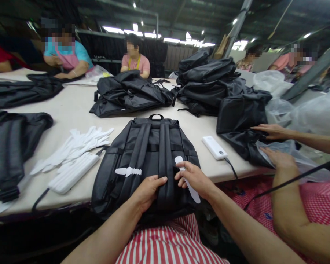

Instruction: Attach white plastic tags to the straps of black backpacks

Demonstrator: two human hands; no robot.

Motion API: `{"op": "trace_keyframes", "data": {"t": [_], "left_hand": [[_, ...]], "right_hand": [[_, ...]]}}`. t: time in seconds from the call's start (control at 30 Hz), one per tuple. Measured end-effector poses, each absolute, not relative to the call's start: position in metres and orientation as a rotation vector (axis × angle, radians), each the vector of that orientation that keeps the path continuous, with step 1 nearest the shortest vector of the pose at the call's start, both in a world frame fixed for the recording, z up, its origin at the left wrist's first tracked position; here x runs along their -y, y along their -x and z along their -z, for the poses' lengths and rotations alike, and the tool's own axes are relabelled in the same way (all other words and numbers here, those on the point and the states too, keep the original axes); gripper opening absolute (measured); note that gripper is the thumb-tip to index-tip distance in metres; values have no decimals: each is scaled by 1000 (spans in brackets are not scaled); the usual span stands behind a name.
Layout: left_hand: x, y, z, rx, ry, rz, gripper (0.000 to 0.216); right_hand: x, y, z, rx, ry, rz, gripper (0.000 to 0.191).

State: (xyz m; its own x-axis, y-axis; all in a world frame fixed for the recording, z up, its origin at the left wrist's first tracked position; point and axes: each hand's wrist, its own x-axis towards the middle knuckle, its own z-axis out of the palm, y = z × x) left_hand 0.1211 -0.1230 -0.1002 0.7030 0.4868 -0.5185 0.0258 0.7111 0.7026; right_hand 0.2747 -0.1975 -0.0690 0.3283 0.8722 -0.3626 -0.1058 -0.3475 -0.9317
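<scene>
A black backpack (153, 157) lies on the table before me, its two shoulder straps facing up and its top handle pointing away. My left hand (147, 190) is closed on the lower part of the right-hand shoulder strap (165, 150), thumb on top. My right hand (194, 178) pinches a white notched strip (193, 192) beside that strap. The strip's rounded end shows above my fingers and its toothed end below them. Another white notched strip (128, 171) lies across the left-hand shoulder strap, apparently fastened round it.
Left of the backpack are a pile of white strips (79, 143) and a white power bank (74, 172) with a cable. Another power bank (214, 147) lies right. Black bags (206, 77) are heaped behind. At right, a co-worker's hands (280, 157) handle a black bag and clear plastic.
</scene>
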Motion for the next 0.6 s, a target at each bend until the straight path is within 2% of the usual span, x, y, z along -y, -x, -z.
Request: {"op": "trace_keyframes", "data": {"t": [0.17,0.27,0.6], "left_hand": [[123,-121,94,-803,-693,-307,27],[123,-120,94,-800,-685,-316,27],[123,-119,94,-791,-683,-313,23]], "right_hand": [[215,-280,70,906,1666,-1108,57],[222,-281,72,954,1659,-1104,60],[228,-278,71,1045,1626,-1123,29]]}}
